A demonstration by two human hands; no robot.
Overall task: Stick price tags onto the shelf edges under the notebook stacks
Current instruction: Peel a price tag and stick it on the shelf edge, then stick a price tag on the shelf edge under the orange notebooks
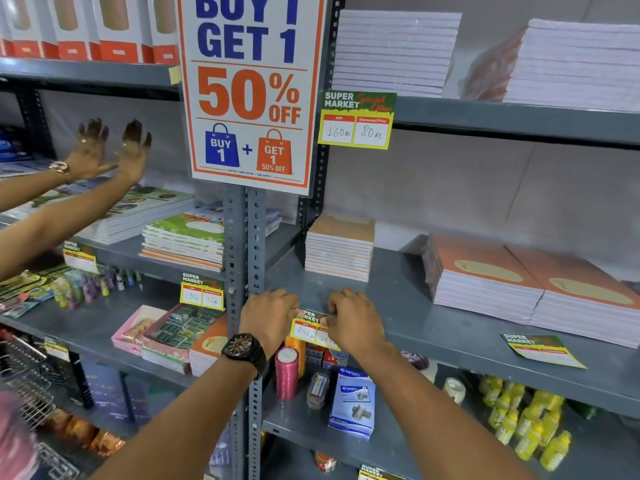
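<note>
A yellow and green price tag [306, 329] reading 246 sits against the front edge of the grey middle shelf [433, 332], below a small stack of brown-covered notebooks [341, 247]. My left hand [268, 315] presses its left end, and my right hand [351, 322] pinches and covers its right half. Another price tag [542, 349] lies loose on the same shelf at the right, in front of two orange notebook stacks [533, 282]. A tag marked 160 and 80 [356, 121] hangs on the upper shelf edge under a white notebook stack [394, 53].
A large "Buy 1 Get 1" poster [247, 88] hangs on the perforated upright [244, 244]. Another person's two hands [110, 150] reach over notebooks on the left bay. Below are a pink thread spool [286, 372], a stapler box [353, 403] and yellow bottles [530, 420].
</note>
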